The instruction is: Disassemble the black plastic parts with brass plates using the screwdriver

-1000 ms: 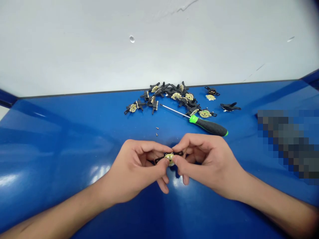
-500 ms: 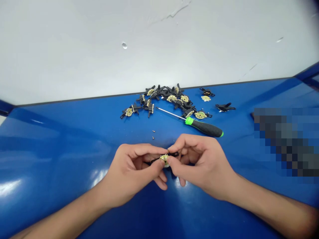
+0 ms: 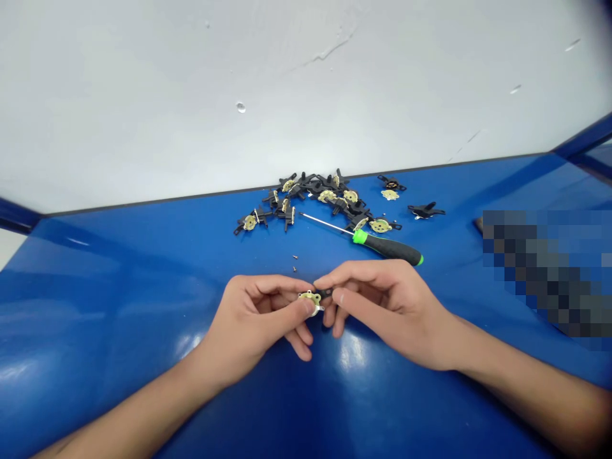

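Between my two hands is a small black plastic part (image 3: 326, 292) with a round, yellowish tabbed plate (image 3: 313, 298) against it. My left hand (image 3: 261, 319) pinches the plate and the part behind it, the thumb lying over the plate's face. The fingers of my right hand (image 3: 389, 312) close on the black arm at the part's right end. Much of the black body is hidden behind the fingers. Beyond my hands, two small screws (image 3: 295, 257) lie on the blue table (image 3: 143, 268).
A screwdriver (image 3: 392, 247) with a black and green handle lies past my right hand. Behind it is a heap of similar black parts with plates (image 3: 329, 194). A loose plate (image 3: 390, 194) and another black part (image 3: 425, 211) lie farther right. A white wall (image 3: 191, 127) bounds the table.
My right thumb has slid off the plate towards the black arm, uncovering more of the plate. The left hand keeps its pinch. The view has shifted slightly.
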